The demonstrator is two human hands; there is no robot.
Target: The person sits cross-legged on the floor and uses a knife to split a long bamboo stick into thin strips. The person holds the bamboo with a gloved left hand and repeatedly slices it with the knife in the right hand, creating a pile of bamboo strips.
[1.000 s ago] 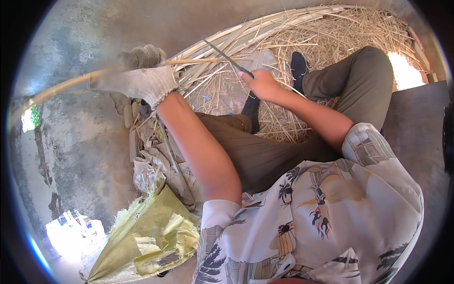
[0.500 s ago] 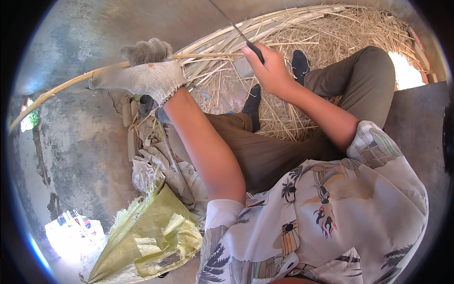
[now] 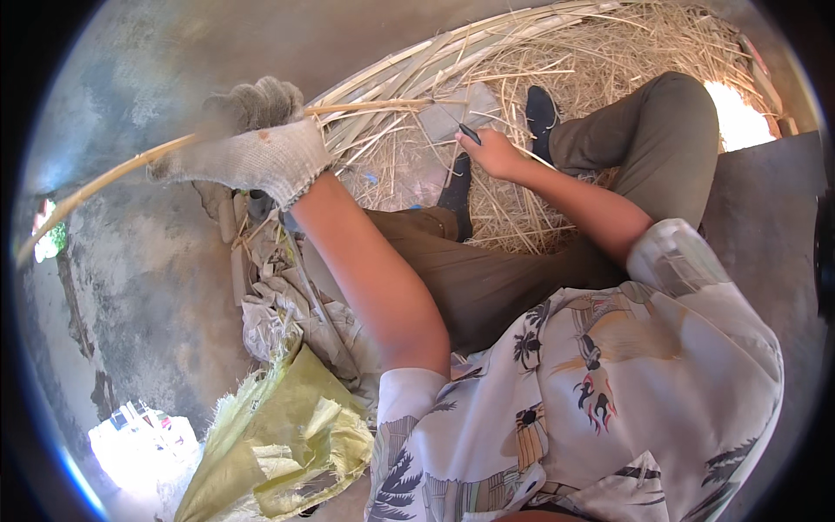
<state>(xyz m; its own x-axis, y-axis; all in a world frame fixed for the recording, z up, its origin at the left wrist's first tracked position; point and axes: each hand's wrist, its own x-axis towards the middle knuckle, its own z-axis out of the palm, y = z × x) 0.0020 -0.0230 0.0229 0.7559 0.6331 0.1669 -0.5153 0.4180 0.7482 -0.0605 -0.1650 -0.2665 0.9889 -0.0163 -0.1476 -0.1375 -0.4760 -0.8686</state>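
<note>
My left hand (image 3: pixel 252 143), in a knitted off-white work glove, is closed around a long, thin bamboo strip (image 3: pixel 113 167). The strip curves from the far left edge through the glove, and its other end reaches out toward the middle. My right hand (image 3: pixel 497 157) is bare and grips the black handle of a knife (image 3: pixel 470 134). Its narrow blade, hard to make out, points up and left near the free end of the strip; I cannot tell whether they touch. Beneath that end lies a flat grey block (image 3: pixel 477 106).
Shavings (image 3: pixel 626 52) cover the floor around my feet, beside long pale strips (image 3: pixel 391 74) along a curved wall. To my left are a yellow-green woven sack (image 3: pixel 278 426), crumpled grey cloth (image 3: pixel 270 322) and a stained concrete wall or floor (image 3: pixel 156 287). A dark panel (image 3: pixel 765 226) stands right.
My right hand has lowered, and the knife with it; its blade no longer rises past the top of the view. The gloved hand has shifted slightly left, still holding the bamboo strip.
</note>
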